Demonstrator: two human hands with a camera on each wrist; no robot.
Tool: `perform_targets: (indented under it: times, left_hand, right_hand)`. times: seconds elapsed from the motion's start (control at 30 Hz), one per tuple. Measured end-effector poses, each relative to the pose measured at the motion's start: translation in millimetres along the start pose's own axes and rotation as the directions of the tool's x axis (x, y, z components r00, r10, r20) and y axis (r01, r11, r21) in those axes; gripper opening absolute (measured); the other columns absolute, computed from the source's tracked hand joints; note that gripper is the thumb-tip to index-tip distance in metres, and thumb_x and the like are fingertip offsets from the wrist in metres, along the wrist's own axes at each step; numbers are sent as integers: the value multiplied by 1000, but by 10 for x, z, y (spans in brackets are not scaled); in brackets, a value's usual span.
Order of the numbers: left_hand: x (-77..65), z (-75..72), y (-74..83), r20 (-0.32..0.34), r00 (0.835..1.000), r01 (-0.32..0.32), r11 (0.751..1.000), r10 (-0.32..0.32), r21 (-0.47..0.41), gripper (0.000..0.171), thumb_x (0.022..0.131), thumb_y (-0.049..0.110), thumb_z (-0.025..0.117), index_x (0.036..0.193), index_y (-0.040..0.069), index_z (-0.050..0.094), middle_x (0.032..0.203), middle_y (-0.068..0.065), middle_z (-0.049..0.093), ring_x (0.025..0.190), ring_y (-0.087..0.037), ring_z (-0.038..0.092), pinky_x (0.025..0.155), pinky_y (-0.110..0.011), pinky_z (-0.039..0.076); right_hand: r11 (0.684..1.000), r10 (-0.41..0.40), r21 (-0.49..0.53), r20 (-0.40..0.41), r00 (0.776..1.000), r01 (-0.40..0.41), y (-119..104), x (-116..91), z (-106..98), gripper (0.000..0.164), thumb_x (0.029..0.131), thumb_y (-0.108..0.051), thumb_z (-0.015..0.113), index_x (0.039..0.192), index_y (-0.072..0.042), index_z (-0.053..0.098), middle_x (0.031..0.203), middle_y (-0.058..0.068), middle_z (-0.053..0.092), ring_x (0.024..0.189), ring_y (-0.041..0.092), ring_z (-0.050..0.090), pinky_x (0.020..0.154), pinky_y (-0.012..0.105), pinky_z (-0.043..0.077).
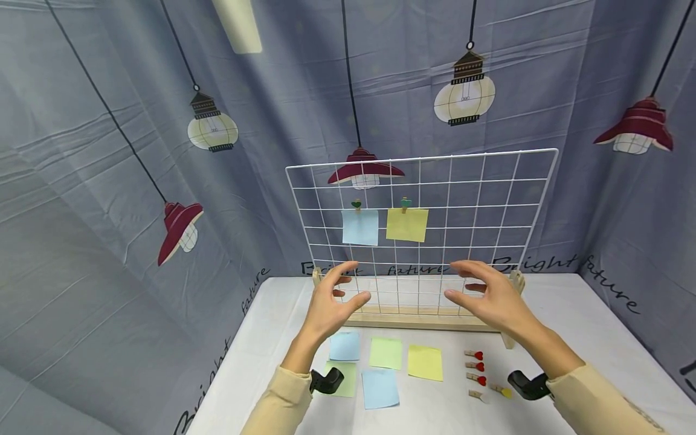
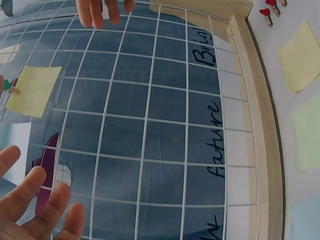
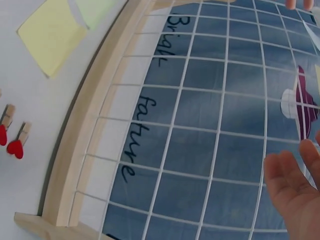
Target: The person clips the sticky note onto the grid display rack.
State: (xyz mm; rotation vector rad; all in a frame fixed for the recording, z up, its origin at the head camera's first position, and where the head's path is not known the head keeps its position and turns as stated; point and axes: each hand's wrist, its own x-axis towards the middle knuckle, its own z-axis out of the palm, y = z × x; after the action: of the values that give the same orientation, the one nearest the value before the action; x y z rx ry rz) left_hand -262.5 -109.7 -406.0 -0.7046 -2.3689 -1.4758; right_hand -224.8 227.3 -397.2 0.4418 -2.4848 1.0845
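Observation:
Both hands are raised in front of a white wire grid (image 1: pixel 462 219), one toward each side, with fingers spread and nothing in them. My left hand (image 1: pixel 331 302) is before the grid's lower left; my right hand (image 1: pixel 492 296) is before its lower right, palm turned inward. On the grid hang a blue sticky note (image 1: pixel 360 228) and a yellow sticky note (image 1: pixel 407 225), each held by a small clothespin with a green heart (image 1: pixel 405 204). In the left wrist view, the fingers (image 2: pixel 60 200) overlap the grid close to the hung notes.
The grid stands in a wooden base (image 1: pixel 413 319) on a white table (image 1: pixel 560 332). Before it lie blue notes (image 1: pixel 380 388), green notes (image 1: pixel 386 353) and a yellow note (image 1: pixel 425 362). Clothespins with red hearts (image 1: pixel 478 367) and a yellow one (image 1: pixel 505 392) lie at right.

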Motion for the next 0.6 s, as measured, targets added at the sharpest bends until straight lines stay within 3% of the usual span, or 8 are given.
perform_targets:
  times: [0.13, 0.23, 0.3, 0.47, 0.6]
  left_hand:
    - [-12, -36, -34, -5, 1000, -1, 1000, 1, 19, 63, 88, 37, 81, 145, 35, 55, 148, 10, 56, 127, -21, 59, 96, -46, 51]
    - [-15, -57, -49, -9, 1000, -2, 1000, 3, 27, 64, 87, 36, 81, 145, 33, 56, 148, 10, 56, 127, -22, 59, 95, -45, 51]
    - [-23, -68, -62, -15, 1000, -5, 1000, 5, 21, 64, 87, 34, 82, 145, 30, 56, 149, 7, 56, 127, -24, 59, 95, -47, 51]
    - [-73, -123, -129, -27, 1000, 6, 1000, -6, 10, 63, 88, 32, 82, 145, 29, 56, 149, 2, 57, 127, -26, 59, 96, -51, 51]
    - [-130, -161, -197, -37, 999, 11, 1000, -10, 17, 63, 88, 33, 81, 146, 28, 56, 147, 0, 58, 125, -26, 59, 95, -48, 51]
  right_hand:
    - [1000, 5, -11, -9, 1000, -5, 52, -47, -31, 59, 91, -29, 80, 141, -6, 59, 141, 16, 60, 120, 34, 61, 93, 34, 58]
    - [1000, 14, -17, -13, 1000, -14, 81, -90, -67, 59, 91, -30, 80, 141, -8, 59, 140, 15, 60, 120, 34, 61, 91, 16, 53]
    - [999, 30, -22, -14, 999, -31, 104, -124, -91, 59, 91, -31, 81, 141, -8, 59, 140, 16, 61, 119, 36, 62, 90, 13, 51]
    - [996, 74, -49, -8, 997, -75, 161, -219, -149, 62, 90, -33, 81, 143, -8, 58, 141, 20, 59, 116, 41, 63, 89, 18, 54]
    - [995, 86, -41, -13, 996, -87, 219, -278, -190, 62, 90, -33, 81, 143, -10, 58, 141, 19, 59, 116, 41, 63, 87, 12, 50]
